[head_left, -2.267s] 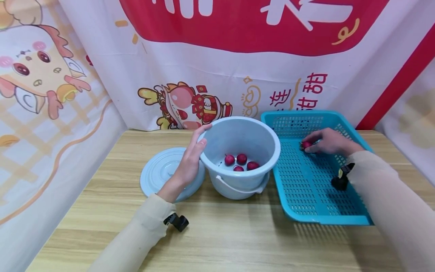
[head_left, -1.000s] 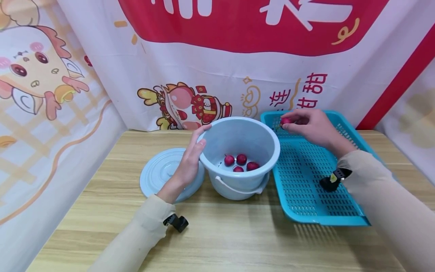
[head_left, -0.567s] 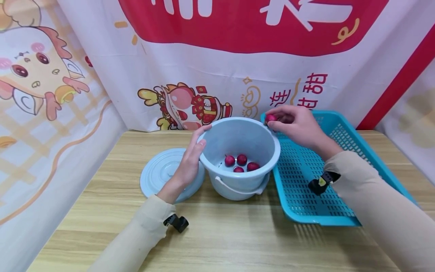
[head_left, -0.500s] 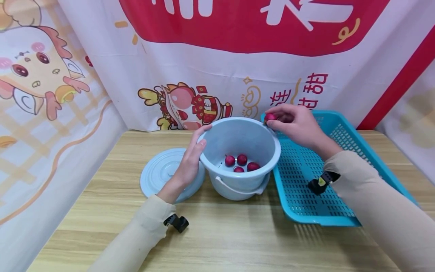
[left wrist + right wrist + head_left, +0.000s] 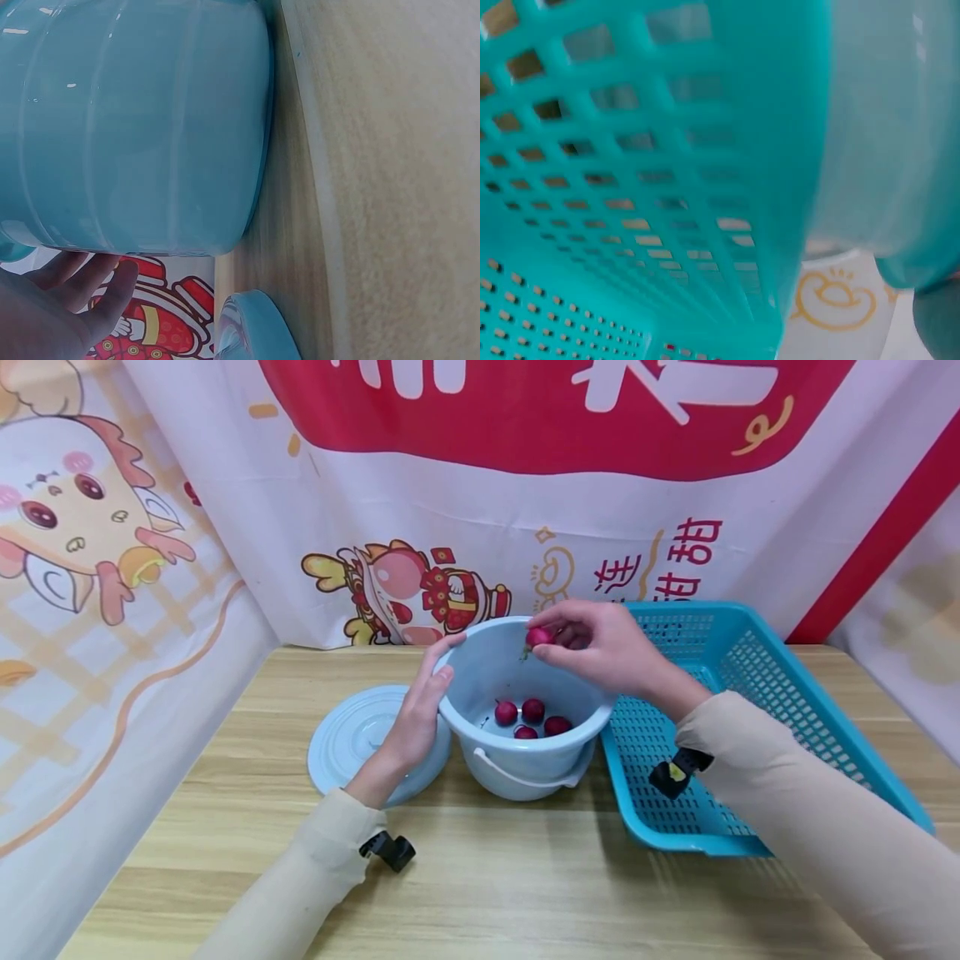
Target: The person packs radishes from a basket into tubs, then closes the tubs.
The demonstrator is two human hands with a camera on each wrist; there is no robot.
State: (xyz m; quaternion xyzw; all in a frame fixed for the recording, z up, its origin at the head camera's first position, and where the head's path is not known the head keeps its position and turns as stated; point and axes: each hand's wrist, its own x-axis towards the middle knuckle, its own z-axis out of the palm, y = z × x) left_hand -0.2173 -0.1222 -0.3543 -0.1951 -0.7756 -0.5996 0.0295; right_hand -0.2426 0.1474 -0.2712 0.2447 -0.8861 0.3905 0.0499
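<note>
In the head view, a pale blue bucket (image 5: 525, 768) stands with several small red radishes (image 5: 533, 710) on its bottom. My left hand (image 5: 414, 718) holds its left rim, thumb at the lip; in the left wrist view, the fingers (image 5: 112, 296) lie along the outer wall. Above the far right part of the bucket's opening, my right hand (image 5: 600, 643) pinches one radish (image 5: 537, 637) between thumb and fingers. Green stem bits hang below it. The right wrist view shows mostly the basket's slotted wall (image 5: 660, 150); the held radish is out of that view.
A turquoise slotted basket (image 5: 652, 841) stands right beside the bucket, under my right forearm. The bucket's round lid (image 5: 337, 743) lies on the wooden table (image 5: 480, 893) at left, partly under my left hand. A printed cloth (image 5: 450, 510) hangs behind.
My right hand has lifted a radish from the basket and carried it left, past the bucket's rim, to above its opening. My left hand has stayed at the left rim.
</note>
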